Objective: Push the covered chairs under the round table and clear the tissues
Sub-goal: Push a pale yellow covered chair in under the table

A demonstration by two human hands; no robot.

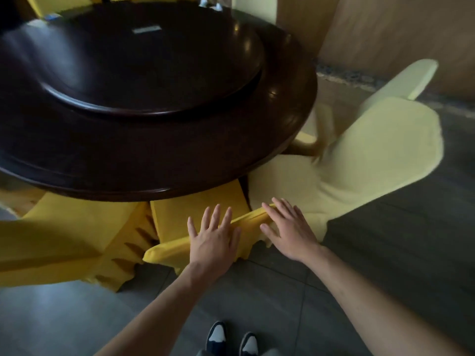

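A dark round table (159,160) with a raised turntable (144,62) fills the upper left. Right in front of me stands a chair in a deep yellow cover (195,209), its seat partly under the table's rim. My left hand (213,235) lies flat with straight fingers on the top of its backrest. My right hand (288,229) rests flat on the same backrest's right end. A pale yellow covered chair (359,160) stands to the right, angled away from the table. White tissues (210,3) lie at the table's far edge.
Another deep yellow covered chair (59,240) stands at the left, close to the table. A further yellow chair (41,6) shows behind the table. Grey floor tiles (385,253) spread to the right and below. A wooden wall panel (385,34) rises at the upper right.
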